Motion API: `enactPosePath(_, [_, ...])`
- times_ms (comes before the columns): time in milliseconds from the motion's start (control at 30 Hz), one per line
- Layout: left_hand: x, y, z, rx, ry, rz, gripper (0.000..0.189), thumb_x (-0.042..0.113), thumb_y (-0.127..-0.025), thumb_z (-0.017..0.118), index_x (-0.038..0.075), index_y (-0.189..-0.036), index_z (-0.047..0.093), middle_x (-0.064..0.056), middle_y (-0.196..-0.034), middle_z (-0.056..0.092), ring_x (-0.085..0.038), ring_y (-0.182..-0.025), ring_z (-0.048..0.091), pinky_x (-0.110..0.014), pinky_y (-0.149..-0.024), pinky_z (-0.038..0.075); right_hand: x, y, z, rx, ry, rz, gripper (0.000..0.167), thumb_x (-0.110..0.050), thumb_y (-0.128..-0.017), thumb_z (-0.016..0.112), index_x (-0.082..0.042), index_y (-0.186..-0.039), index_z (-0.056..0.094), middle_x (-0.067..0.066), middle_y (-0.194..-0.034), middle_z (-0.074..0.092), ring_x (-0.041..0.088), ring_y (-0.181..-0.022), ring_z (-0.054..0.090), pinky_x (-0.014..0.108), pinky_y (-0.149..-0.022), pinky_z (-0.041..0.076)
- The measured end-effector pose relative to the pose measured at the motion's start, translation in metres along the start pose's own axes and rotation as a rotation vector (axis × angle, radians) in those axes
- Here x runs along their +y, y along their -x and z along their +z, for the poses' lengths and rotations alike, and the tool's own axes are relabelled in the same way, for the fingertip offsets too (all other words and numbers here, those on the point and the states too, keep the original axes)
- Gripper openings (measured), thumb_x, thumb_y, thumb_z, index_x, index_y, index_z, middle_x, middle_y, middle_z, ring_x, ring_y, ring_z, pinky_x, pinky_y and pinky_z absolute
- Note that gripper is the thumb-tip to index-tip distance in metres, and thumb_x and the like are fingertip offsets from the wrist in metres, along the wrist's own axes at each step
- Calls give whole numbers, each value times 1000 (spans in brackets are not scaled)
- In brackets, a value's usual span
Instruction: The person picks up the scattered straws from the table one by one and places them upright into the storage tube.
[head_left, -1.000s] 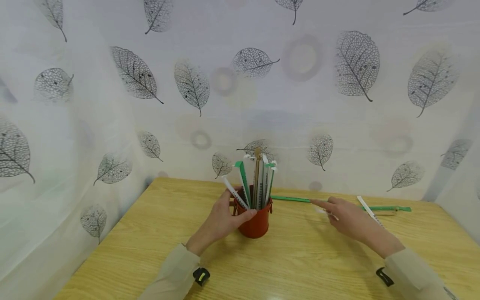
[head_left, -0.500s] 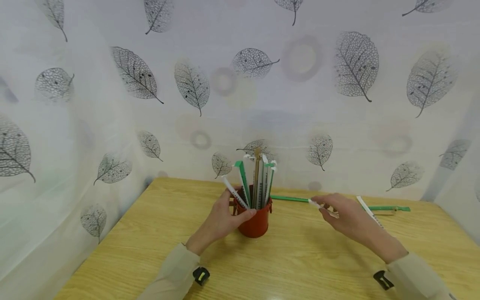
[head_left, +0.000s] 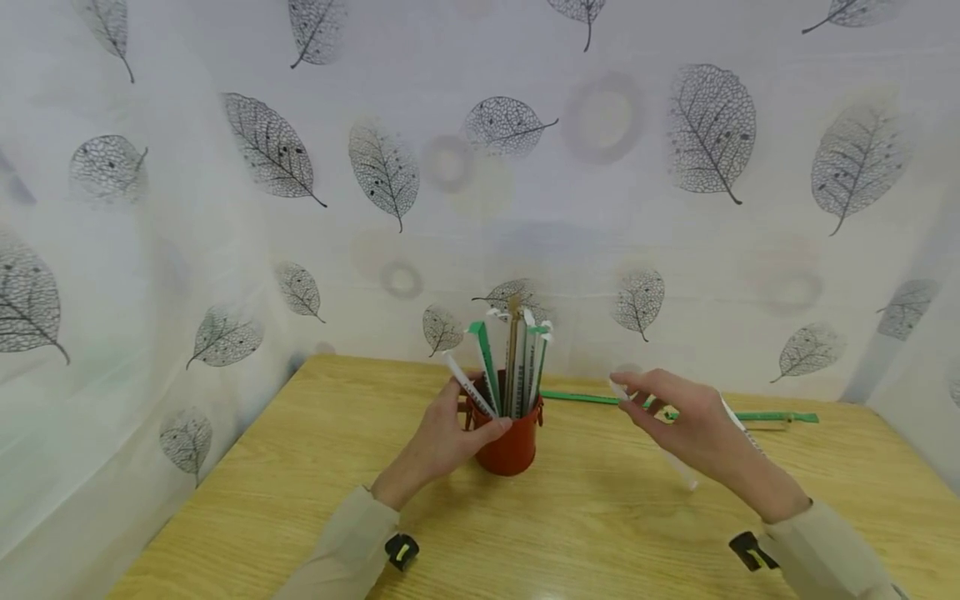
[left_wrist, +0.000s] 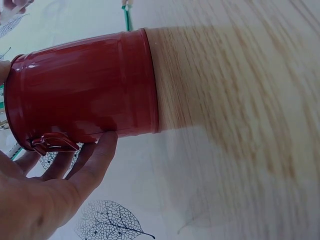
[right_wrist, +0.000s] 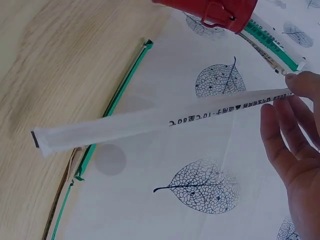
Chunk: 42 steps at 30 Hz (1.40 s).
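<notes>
1. A person's left hand (head_left: 442,437) grips a red bucket (head_left: 507,450) standing upright on a wooden table (head_left: 570,533), the thumb laid across the near side of the rim.
2. Seen from the left wrist, the fingers (left_wrist: 102,155) of that hand curl against the bucket's side, beside a small red loop handle (left_wrist: 55,142).
3. Well apart from the bucket, the right hand (head_left: 686,417) pinches a white-wrapped straw (right_wrist: 125,125) near one end, thumb on one side and fingers on the other. Dark printing runs along its wrapper; the free end slants down beneath the palm. Whether that end touches the table cannot be told.
4. Slim straws crowd the bucket, their tops above the rim: a white one (head_left: 468,383) leaning out to the left, a broad green one (head_left: 487,358) beside it, a brown one (head_left: 513,358) near the middle, with more white and green to the right.
5. Along the table's back edge lie a green straw (head_left: 581,397) near the bucket and another green length (head_left: 780,416) beyond the right hand, a brown strip (head_left: 768,426) just beside it. A loose white straw (head_left: 742,425) lies there too, partly hidden by the hand.
6. Pale sleeves (head_left: 345,542) cover both forearms; behind the table hangs a white curtain (head_left: 570,217) printed with skeleton leaves.
</notes>
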<state>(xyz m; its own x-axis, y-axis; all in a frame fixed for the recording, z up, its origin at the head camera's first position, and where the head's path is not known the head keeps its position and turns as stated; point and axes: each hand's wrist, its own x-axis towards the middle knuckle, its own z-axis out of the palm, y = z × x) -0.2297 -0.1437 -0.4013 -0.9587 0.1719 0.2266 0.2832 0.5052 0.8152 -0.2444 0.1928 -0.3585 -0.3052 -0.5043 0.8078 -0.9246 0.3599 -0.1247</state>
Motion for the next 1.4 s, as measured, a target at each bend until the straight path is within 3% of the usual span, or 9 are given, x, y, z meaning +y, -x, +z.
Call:
enactPosePath(133, [-1, 0, 0, 3, 0, 2, 71, 48, -89, 77, 23, -147, 43, -5, -134, 57, -26, -112, 61, -49, -93, 55, -2, -12, 3, 80, -32, 25, 38, -33, -101, 63, -2, -121, 72, 2, -90, 72, 5, -77, 67, 11, -66, 54])
enactPosePath(233, [-1, -1, 1, 4, 4, 9, 71, 49, -89, 77, 25, -146, 43, -4, -133, 57, -27, -112, 62, -48, -92, 56, -6, -23, 5, 148, -52, 91, 28, -9, -92, 76, -2, -119, 73, 6, -88, 73, 1, -81, 67, 11, -68, 55])
enactPosePath(367, [-1, -2, 2, 3, 6, 16, 71, 49, -89, 77, 26, -146, 43, -3, -133, 58, -26, -112, 62, -46, -91, 56, -12, -39, 9, 244, -79, 177, 51, 20, -72, 79, -1, -117, 73, 12, -86, 74, -5, -82, 66, 9, -70, 54])
enactPosePath(533, [-1, -1, 2, 4, 1, 13, 71, 49, -89, 77, 26, -146, 42, -3, -133, 58, -26, -111, 61, -47, -91, 55, -18, -58, 13, 354, -149, 224, 47, 21, -74, 76, 2, -117, 72, 14, -84, 73, -4, -74, 67, 11, -69, 56])
enactPosePath(833, [0, -2, 3, 4, 0, 15, 72, 50, -88, 77, 25, -147, 42, -3, -135, 56, -25, -112, 60, -48, -94, 54, -25, -90, 18, 516, -275, 233, 37, 18, -81, 73, 10, -116, 69, -9, -91, 72, 1, -69, 69, 18, -68, 59])
enactPosePath(1167, [1, -2, 4, 18, 16, 21, 70, 47, -89, 77, 24, -146, 43, -3, -136, 57, -24, -112, 59, -47, -95, 53, -33, -108, 32, 706, -436, 143, 32, 15, -83, 74, 19, -113, 63, 0, -95, 74, 10, -80, 73, 23, -66, 61])
enactPosePath(1400, [1, -2, 5, 17, 18, 25, 68, 45, -90, 77, 24, -145, 44, -3, -134, 57, -24, -112, 60, -47, -94, 54, -35, -105, 46, 690, -390, 109, 29, 14, -84, 73, 19, -111, 64, 6, -94, 73, 7, -83, 72, 22, -69, 61])
